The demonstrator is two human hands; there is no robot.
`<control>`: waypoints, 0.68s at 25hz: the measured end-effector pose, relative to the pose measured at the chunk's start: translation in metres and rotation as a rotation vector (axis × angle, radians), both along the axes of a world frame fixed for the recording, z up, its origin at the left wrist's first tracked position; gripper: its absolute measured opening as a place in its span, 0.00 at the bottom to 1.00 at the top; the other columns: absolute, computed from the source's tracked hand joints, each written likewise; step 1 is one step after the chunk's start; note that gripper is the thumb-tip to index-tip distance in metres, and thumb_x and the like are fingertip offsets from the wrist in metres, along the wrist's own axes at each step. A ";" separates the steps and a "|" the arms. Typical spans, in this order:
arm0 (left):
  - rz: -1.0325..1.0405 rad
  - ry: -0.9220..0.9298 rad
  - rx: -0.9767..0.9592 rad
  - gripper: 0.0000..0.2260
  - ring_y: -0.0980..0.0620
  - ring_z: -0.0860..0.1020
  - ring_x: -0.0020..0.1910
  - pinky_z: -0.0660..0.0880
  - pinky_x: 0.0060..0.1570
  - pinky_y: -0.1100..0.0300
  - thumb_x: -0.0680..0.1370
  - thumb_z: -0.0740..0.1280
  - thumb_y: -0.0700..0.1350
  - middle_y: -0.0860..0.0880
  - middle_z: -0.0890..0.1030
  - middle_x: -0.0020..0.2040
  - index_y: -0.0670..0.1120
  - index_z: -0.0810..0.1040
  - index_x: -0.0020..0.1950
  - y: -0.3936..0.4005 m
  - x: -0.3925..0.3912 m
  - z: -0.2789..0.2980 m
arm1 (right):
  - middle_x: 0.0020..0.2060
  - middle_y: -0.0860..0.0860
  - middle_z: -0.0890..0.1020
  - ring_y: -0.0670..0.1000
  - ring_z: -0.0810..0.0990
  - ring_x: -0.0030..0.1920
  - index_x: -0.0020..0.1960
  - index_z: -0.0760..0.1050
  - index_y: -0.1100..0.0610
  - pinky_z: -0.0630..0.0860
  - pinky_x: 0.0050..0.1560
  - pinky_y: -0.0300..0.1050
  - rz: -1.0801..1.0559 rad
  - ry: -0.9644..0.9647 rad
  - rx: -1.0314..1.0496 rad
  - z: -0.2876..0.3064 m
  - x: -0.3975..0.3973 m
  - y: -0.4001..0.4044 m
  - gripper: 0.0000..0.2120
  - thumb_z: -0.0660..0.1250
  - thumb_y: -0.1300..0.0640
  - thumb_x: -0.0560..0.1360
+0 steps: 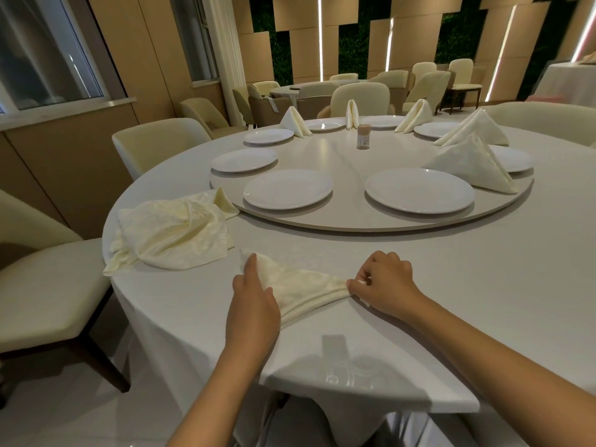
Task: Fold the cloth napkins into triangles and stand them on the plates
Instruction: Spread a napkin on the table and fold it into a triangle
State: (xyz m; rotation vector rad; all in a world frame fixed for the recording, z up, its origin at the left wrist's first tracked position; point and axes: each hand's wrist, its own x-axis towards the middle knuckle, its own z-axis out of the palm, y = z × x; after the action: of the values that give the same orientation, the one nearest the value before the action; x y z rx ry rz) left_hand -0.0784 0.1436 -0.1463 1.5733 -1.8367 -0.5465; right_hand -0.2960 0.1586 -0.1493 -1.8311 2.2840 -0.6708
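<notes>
Near the bench's [419,272] front edge lies a folded napkin [306,290], a flat triangle. The left hand [253,304] rests on its left end, fingers straight along the cloth. The right hand [385,283] pinches its right tip with curled fingers. A loose napkin pile [171,233] sits by the left edge; plates [419,190] ring the turntable [354,217].

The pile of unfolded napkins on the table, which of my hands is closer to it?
Left. Your left hand rests on the near end of the napkin being folded, just right of the pile of unfolded napkins. Your right hand pinches the napkin's far corner, farther right.
</notes>
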 end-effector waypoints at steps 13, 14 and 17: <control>0.047 -0.610 -0.008 0.18 0.44 0.60 0.70 0.60 0.67 0.51 0.80 0.55 0.44 0.42 0.58 0.72 0.50 0.67 0.70 -0.009 0.000 0.008 | 0.52 0.49 0.73 0.50 0.69 0.54 0.53 0.75 0.55 0.61 0.56 0.45 -0.001 0.226 0.008 -0.010 0.006 0.002 0.20 0.51 0.43 0.81; -0.039 -0.633 -0.084 0.18 0.44 0.51 0.75 0.51 0.72 0.48 0.80 0.55 0.45 0.43 0.52 0.76 0.51 0.67 0.69 -0.011 0.000 0.011 | 0.52 0.49 0.73 0.50 0.69 0.54 0.53 0.75 0.54 0.61 0.56 0.45 -0.005 0.248 0.012 -0.010 0.007 0.003 0.20 0.51 0.43 0.81; -0.432 -0.592 -0.111 0.22 0.52 0.36 0.77 0.36 0.75 0.47 0.83 0.47 0.52 0.52 0.41 0.79 0.55 0.53 0.78 -0.014 -0.010 0.007 | 0.51 0.48 0.74 0.50 0.70 0.54 0.53 0.74 0.53 0.61 0.56 0.45 -0.017 0.260 -0.019 -0.008 0.009 0.005 0.17 0.53 0.43 0.80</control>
State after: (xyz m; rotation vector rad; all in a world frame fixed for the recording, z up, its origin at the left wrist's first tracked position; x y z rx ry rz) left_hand -0.0889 0.1298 -0.1392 1.3513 -2.6326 -0.1531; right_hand -0.2875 0.1639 -0.1573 -2.0153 2.4601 -0.4822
